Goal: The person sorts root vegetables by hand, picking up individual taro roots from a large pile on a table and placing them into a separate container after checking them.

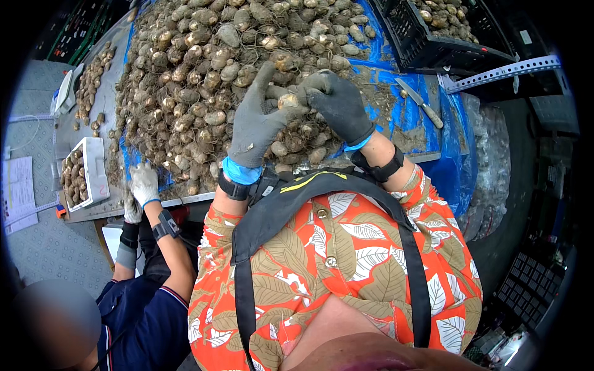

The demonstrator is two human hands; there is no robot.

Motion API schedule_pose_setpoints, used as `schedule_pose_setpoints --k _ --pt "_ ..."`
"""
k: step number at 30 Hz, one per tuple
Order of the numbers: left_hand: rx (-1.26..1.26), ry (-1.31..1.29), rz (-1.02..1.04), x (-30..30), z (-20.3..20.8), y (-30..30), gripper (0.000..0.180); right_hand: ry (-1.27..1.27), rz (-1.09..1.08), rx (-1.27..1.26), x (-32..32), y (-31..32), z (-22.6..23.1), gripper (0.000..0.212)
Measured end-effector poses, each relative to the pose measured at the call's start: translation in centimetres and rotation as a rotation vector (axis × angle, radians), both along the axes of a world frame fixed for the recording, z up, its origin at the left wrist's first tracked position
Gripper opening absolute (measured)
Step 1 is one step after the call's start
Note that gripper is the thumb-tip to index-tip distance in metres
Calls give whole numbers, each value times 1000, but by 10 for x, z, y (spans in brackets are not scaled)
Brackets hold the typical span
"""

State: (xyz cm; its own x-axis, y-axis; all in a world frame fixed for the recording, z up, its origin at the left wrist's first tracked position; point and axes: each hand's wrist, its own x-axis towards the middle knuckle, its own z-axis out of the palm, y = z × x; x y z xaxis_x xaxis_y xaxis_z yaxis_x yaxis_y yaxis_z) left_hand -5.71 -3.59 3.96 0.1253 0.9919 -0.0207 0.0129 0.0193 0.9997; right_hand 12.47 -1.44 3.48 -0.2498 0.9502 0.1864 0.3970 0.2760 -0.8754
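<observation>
My left hand (252, 127), in a grey glove, holds a small taro corm (288, 101) between thumb and fingers, above the near part of a big heap. Close on its right, my right hand (343, 108) wears a darker glove. Its fingers are curled together beside the corm's right end, and what they pinch is hidden. Beneath and beyond both hands spreads the heap of soil-covered taro corms (185, 93), many with stringy roots. A knife (421, 102) with a light handle lies to the right, on soil-strewn blue sheeting (402, 127).
A black crate (442, 54) of corms stands at the back right, near a perforated metal bar (504, 73). A co-worker's gloved hand (145, 183) touches the heap's left edge. A white tray (96, 170) of corms sits farther left, below a loose row of corms (93, 83).
</observation>
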Motion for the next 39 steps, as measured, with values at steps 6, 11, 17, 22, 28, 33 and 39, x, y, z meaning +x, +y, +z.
schedule_pose_setpoints --k 6,11,17,22,28,33,39 --pt "98 238 -52 -3 0 0 78 -82 -72 171 -7 2 -15 15" --pt "257 368 -75 -9 -10 0 72 -133 47 328 -7 -5 -16 13" --pt "272 310 180 -13 -26 3 67 -77 426 -131 3 -10 15 19" --pt "75 32 106 -11 2 -4 70 -761 63 -103 32 18 -6 26" --pt "126 56 50 -10 -1 -2 71 -72 236 -121 14 11 5 48" --pt "35 13 -83 -5 -1 -3 73 -236 176 139 0 13 -20 29" --pt "39 32 -37 -9 -10 -1 73 -260 34 -327 12 32 -27 28"
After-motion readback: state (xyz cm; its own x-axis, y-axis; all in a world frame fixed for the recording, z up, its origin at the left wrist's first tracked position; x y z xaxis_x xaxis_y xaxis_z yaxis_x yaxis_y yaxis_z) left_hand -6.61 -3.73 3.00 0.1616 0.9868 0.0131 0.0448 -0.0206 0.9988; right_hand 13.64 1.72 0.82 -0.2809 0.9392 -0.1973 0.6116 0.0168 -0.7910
